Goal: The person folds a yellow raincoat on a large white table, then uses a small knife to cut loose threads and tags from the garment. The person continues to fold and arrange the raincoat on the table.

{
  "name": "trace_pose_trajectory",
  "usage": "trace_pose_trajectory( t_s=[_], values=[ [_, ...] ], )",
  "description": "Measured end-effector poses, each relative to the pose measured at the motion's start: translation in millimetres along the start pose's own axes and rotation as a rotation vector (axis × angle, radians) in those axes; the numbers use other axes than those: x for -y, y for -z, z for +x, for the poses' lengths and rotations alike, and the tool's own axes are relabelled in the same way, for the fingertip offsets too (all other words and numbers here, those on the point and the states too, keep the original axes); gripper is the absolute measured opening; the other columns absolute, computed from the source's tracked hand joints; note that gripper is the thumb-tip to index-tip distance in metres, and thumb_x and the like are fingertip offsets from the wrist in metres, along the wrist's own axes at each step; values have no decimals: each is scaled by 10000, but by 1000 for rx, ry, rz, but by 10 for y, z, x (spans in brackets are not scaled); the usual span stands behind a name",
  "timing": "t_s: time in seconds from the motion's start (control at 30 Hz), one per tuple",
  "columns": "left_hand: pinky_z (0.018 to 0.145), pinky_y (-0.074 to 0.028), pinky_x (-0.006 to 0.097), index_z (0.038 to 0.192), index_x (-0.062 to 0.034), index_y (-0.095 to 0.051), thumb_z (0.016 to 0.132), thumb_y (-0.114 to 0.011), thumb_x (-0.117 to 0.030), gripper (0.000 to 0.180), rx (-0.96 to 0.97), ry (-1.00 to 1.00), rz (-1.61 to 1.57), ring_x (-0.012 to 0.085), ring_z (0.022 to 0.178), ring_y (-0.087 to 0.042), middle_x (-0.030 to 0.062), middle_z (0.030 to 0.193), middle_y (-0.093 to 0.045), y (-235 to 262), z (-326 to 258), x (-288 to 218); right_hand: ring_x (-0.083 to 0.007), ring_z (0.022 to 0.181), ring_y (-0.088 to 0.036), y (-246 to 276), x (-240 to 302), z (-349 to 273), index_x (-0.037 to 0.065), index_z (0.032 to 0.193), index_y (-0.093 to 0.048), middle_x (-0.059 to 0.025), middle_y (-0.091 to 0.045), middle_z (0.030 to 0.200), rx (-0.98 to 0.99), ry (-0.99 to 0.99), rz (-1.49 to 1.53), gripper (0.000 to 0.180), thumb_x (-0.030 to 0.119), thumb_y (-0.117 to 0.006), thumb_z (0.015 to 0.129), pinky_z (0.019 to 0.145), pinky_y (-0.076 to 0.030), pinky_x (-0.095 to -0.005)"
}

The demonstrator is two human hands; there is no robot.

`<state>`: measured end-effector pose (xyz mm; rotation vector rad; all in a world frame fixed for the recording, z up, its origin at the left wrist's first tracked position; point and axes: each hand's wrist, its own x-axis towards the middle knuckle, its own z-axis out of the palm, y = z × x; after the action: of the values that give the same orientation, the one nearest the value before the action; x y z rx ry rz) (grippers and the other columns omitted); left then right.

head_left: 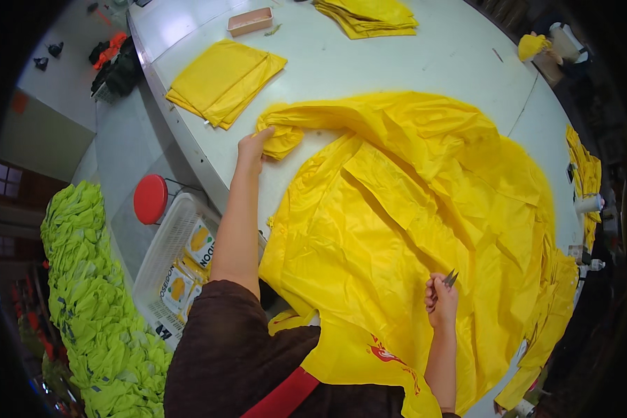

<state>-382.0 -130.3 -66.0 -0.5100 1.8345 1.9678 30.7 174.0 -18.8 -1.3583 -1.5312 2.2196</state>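
A large yellow raincoat-like garment (pixel 404 237), in shiny thin fabric, spreads over the white table (pixel 460 63) in loose folds. My left hand (pixel 253 148) is closed on a bunched end of it, near the table's left edge. In my right hand (pixel 440 304) is a pair of small thread snips (pixel 451 279), blades pointing up and away, above the garment's lower right part. A flap or strip of the same fabric lies across the middle. Close to my body hangs yellow cloth with a red print (pixel 359 355); I cannot tell whether it belongs to the garment.
Folded yellow garments (pixel 226 82) and another folded stack (pixel 366 17) lie at the far side, near a pink tray (pixel 250 22). Left of the table stand a red stool (pixel 150 199), a white basket (pixel 146 268) of packets, and a lime-green fabric heap (pixel 97 292). A thread spool (pixel 589 203) sits right.
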Motion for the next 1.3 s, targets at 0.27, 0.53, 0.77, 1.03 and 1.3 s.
trace_pose_trajectory(
  t_s=[0.27, 0.53, 0.77, 1.03, 1.3],
  values=[
    [866, -414, 272, 1094, 4, -386, 642, -794, -99, 617, 248, -841, 39, 155, 981, -475, 85, 1044, -472, -900, -2065, 57, -36, 587, -420, -157, 195, -687, 23, 996, -557, -46, -588, 875, 125, 514, -104, 137, 46, -506, 871, 475, -317, -177],
    [766, -456, 287, 1108, -33, -299, 656, -753, -4, 642, 807, -897, -111, 149, 877, -534, 94, 1018, -456, -1112, -3747, 1022, -22, 570, -402, -519, 573, -1510, 12, 1049, -576, -5, -570, 908, 182, 936, -349, 345, 13, -670, 717, 487, -332, -168],
    [679, -472, 241, 1002, 11, -487, 748, -663, -35, 312, 1088, -380, 455, 132, 742, -582, 79, 841, -580, -813, -4258, 1083, 0, 583, -377, 223, 190, -1710, -2, 974, -589, 62, -476, 714, 198, 772, -173, 152, 87, -491, 899, 510, -318, -163],
    [926, -348, 311, 1193, -20, -475, 805, -601, -137, 425, 955, -979, 530, 170, 1108, -464, 79, 1157, -518, -971, -4029, 895, -14, 616, -384, 490, -150, -1859, -4, 980, -594, 67, -489, 724, 327, 610, 0, 176, 125, -582, 861, 552, -329, -174],
    [853, -376, 240, 1142, -31, -501, 812, -587, -107, 349, 1162, -485, 388, 105, 990, -464, 25, 1043, -516, -1243, -4156, 1206, -23, 614, -406, 879, -536, -1793, 33, 809, -588, 64, -497, 685, 363, 525, -80, 167, 191, -599, 861, 554, -341, -184]
  ],
)
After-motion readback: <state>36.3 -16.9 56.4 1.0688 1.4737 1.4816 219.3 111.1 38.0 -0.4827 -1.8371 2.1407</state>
